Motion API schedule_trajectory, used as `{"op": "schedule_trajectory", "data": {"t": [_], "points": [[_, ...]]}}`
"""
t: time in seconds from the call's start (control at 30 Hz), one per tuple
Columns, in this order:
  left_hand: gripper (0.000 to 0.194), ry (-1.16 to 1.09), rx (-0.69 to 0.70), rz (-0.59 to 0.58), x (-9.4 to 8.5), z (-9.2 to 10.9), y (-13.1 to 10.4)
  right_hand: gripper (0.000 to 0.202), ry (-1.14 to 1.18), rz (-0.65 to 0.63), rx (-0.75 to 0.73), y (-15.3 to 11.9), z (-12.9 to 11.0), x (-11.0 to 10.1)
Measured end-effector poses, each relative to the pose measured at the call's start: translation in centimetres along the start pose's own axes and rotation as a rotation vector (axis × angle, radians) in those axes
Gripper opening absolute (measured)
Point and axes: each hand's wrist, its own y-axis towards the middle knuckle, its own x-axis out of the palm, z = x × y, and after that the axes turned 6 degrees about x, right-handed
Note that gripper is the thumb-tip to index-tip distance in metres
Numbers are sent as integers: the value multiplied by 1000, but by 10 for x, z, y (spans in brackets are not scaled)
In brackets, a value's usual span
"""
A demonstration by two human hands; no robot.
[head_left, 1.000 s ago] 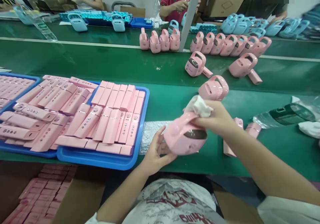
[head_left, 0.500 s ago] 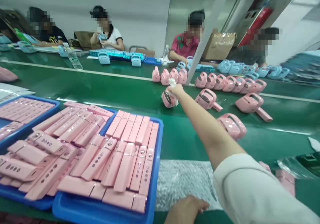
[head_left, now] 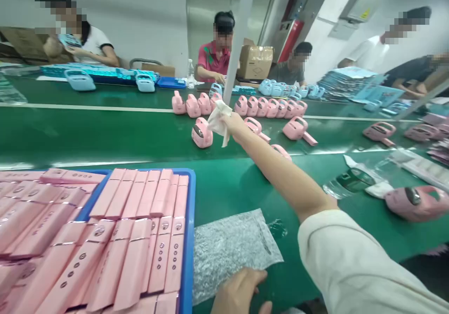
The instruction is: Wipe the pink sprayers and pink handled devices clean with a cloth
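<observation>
My right hand is stretched far out over the green conveyor belt and is closed on a crumpled white cloth. Just left of it a pink handheld device stands alone on the belt, free of my fingers. At the bottom edge, my left hand rests with loose fingers on the near edge of a bubble-wrap sheet. It holds nothing.
A blue tray stacked with pink panels sits at the near left. Rows of pink devices and blue ones line the far belt, where other people work. Another pink device and a plastic bag lie at the right.
My right hand carried the pink device from near my body out to the belt and has now let go of it, keeping the cloth. My view has turned right.
</observation>
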Motion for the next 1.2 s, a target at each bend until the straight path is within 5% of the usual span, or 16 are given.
{"op": "schedule_trajectory", "data": {"t": [0.17, 0.27, 0.4, 0.53, 0.7, 0.83, 0.97, 1.1, 1.2], "points": [[37, 15, 108, 75, -12, 13, 4, 22, -155, -75, 86, -124, 71, -106], [35, 56, 116, 63, -17, 20, 8, 15, -314, -37, 205, -205, 122, -152], [28, 111, 105, 69, -20, 25, 14, 37, -581, -46, 305, -283, 165, -162], [24, 127, 61, 63, -18, 29, 15, 52, -991, -97, 366, -310, 183, -144], [25, 36, -94, -2, -21, 37, 15, 58, -1018, -193, 272, -311, 190, -133], [27, -28, -164, -23, -23, 42, 19, 59, -912, -380, 73, -292, 170, -113], [27, -45, -182, -24, -23, 43, 22, 71, -830, -480, -92, -223, 122, -56], [25, -73, -197, 3, -22, 41, 21, 52, -678, -389, -208, -129, 71, 8], [25, -89, -236, 22, -22, 40, 21, 40, -554, -275, -251, -83, 43, 37]]}}
